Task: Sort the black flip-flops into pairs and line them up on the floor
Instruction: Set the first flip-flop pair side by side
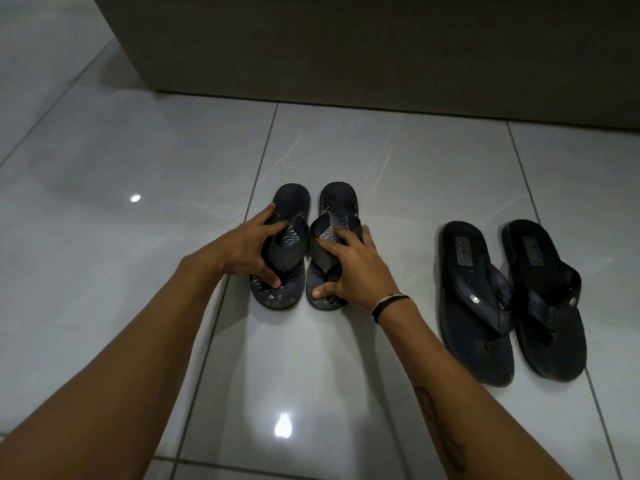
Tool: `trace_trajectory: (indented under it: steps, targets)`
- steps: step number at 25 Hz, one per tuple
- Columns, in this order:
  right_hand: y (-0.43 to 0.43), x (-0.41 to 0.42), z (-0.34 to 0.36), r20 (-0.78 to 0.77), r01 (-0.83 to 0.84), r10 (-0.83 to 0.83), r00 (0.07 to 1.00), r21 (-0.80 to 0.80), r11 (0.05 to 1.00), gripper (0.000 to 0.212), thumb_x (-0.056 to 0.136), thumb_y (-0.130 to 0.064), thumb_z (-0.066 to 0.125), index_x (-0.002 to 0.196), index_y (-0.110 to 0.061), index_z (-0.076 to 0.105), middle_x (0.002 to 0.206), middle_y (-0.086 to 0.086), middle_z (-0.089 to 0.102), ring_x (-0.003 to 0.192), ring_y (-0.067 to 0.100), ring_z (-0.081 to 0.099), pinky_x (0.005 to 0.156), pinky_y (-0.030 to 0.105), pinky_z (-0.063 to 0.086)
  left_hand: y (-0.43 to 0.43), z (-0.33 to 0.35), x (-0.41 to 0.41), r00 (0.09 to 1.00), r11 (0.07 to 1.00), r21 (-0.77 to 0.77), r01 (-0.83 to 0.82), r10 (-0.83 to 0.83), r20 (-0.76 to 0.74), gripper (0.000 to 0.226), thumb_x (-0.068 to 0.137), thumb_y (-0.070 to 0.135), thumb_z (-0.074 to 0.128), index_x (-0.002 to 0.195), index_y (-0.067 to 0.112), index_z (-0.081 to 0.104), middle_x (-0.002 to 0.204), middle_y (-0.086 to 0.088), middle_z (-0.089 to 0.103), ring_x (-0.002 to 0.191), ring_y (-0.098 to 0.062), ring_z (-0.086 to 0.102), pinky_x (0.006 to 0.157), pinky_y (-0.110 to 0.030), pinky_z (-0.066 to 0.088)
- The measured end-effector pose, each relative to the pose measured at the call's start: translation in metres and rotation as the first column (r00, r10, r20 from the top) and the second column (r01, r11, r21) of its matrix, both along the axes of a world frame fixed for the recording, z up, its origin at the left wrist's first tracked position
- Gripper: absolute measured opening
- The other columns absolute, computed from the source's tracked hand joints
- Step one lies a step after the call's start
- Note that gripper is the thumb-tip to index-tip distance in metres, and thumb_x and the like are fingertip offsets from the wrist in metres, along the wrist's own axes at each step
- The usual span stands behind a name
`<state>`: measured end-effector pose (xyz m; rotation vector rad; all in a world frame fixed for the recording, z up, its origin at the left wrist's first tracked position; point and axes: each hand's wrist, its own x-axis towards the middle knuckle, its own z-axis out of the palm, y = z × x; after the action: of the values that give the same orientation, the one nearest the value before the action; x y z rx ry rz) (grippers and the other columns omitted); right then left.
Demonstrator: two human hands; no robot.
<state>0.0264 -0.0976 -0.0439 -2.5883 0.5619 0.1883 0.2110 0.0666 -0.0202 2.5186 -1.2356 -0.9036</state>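
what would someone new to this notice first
Two bare hands at centre frame: the left hand rests on one small patterned flip-flop, the right hand on its mate, the pair side by side on the glossy grey tile floor. To the right lies a larger plain black pair, touching, untouched by either hand.

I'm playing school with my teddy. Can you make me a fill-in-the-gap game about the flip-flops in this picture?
1. There are ____ flip-flops on the floor in all.
2. Each hand is on one flip-flop of the ____ pair.
3. The wristband is on the ____ arm.
4. The left hand and right hand leave the bigger pair untouched on the ____ side of the picture.

Missing words: four; smaller; right; right
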Motion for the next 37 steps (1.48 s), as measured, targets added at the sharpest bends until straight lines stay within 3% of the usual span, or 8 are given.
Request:
trace_trajectory:
  steps: [3, 11, 16, 20, 25, 31, 34, 37]
  targets:
    - [0.008, -0.005, 0.001, 0.01, 0.011, -0.011, 1.0, 0.06, 0.998, 0.109, 0.06, -0.054, 0.094, 0.156, -0.035, 0.044, 0.167, 0.0, 0.031, 0.156, 0.044, 0.012, 0.119, 0.061, 0.036, 0.004, 0.001, -0.002, 0.999, 0.999, -0.021, -0.029, 0.029, -0.028, 0.133, 0.062, 0.029, 0.1, 0.166, 0.019, 0.018, 0.176, -0.001, -0.015, 0.163, -0.027, 0.009, 0.128, -0.039, 0.024]
    - [0.028, -0.008, 0.004, 0.004, 0.048, -0.048, 0.999, 0.063, 0.997, 0.109, 0.06, -0.053, 0.094, 0.154, -0.029, 0.045, 0.164, -0.001, 0.032, 0.151, 0.044, 0.02, 0.116, 0.056, 0.042, 0.02, -0.007, -0.006, 0.998, 0.999, -0.019, -0.028, 0.027, -0.064, 0.135, 0.06, 0.025, 0.101, 0.167, 0.022, 0.018, 0.175, 0.002, -0.017, 0.162, -0.027, 0.008, 0.126, -0.038, 0.026]
    - [0.025, -0.005, 0.006, -0.003, 0.03, -0.03, 1.0, 0.039, 0.999, 0.116, 0.06, -0.053, 0.095, 0.158, -0.028, 0.038, 0.172, 0.002, 0.02, 0.153, 0.047, 0.021, 0.121, 0.057, 0.035, 0.02, -0.003, -0.018, 0.995, 0.999, -0.03, -0.041, 0.038, -0.094, 0.14, 0.064, 0.019, 0.098, 0.168, 0.021, 0.004, 0.171, -0.002, -0.03, 0.163, -0.028, -0.003, 0.128, -0.038, 0.022]
    - [0.023, -0.005, 0.01, 0.046, 0.034, -0.037, 0.998, 0.062, 0.998, 0.132, 0.062, -0.06, 0.091, 0.165, -0.039, 0.011, 0.176, -0.003, -0.008, 0.156, 0.054, 0.009, 0.125, 0.062, 0.025, 0.022, 0.007, -0.019, 0.999, 0.999, -0.029, -0.019, 0.017, -0.051, 0.146, 0.065, 0.02, 0.097, 0.166, 0.025, -0.008, 0.17, -0.008, -0.034, 0.162, -0.027, -0.016, 0.131, -0.039, 0.013]
    - [0.013, -0.019, 0.017, 0.145, 0.086, -0.106, 0.984, 0.138, 0.987, 0.122, 0.076, -0.064, 0.081, 0.166, -0.036, 0.003, 0.176, 0.006, -0.002, 0.161, 0.042, 0.002, 0.128, 0.055, 0.021, -0.001, 0.036, -0.008, 0.996, 0.997, -0.043, 0.07, -0.067, 0.064, 0.147, 0.064, 0.029, 0.097, 0.166, 0.028, -0.009, 0.173, -0.01, -0.025, 0.161, -0.027, -0.019, 0.13, -0.05, 0.004]
    - [-0.002, -0.032, 0.025, 0.159, 0.079, -0.105, 0.982, 0.159, 0.984, 0.112, 0.084, -0.05, 0.08, 0.167, -0.032, 0.006, 0.176, 0.006, -0.002, 0.162, 0.034, 0.0, 0.128, 0.048, 0.018, -0.024, 0.04, -0.025, 0.988, 0.992, -0.024, 0.121, -0.118, 0.104, 0.147, 0.064, 0.04, 0.097, 0.167, 0.026, -0.006, 0.174, -0.01, -0.022, 0.161, -0.027, -0.018, 0.131, -0.054, 0.0]
    - [-0.022, -0.044, 0.031, 0.219, 0.155, -0.193, 0.957, 0.178, 0.972, 0.094, 0.093, -0.029, 0.071, 0.167, -0.03, 0.012, 0.176, 0.006, 0.004, 0.163, 0.03, 0.003, 0.129, 0.045, 0.017, -0.038, 0.033, -0.042, 0.995, 0.986, -0.143, 0.091, -0.086, 0.041, 0.141, 0.067, 0.039, 0.095, 0.167, 0.028, -0.003, 0.175, -0.004, -0.018, 0.161, -0.02, -0.017, 0.131, -0.046, -0.003]
    - [-0.042, -0.064, 0.036, 0.257, 0.229, -0.269, 0.928, 0.175, 0.957, 0.081, 0.095, -0.007, 0.055, 0.166, -0.026, 0.02, 0.175, 0.008, 0.013, 0.162, 0.029, 0.006, 0.131, 0.047, 0.016, -0.071, 0.024, -0.067, 0.982, 0.964, -0.196, 0.18, -0.164, 0.094, 0.139, 0.068, 0.05, 0.092, 0.167, 0.024, -0.002, 0.175, -0.006, -0.016, 0.161, -0.021, -0.019, 0.131, -0.045, -0.003]
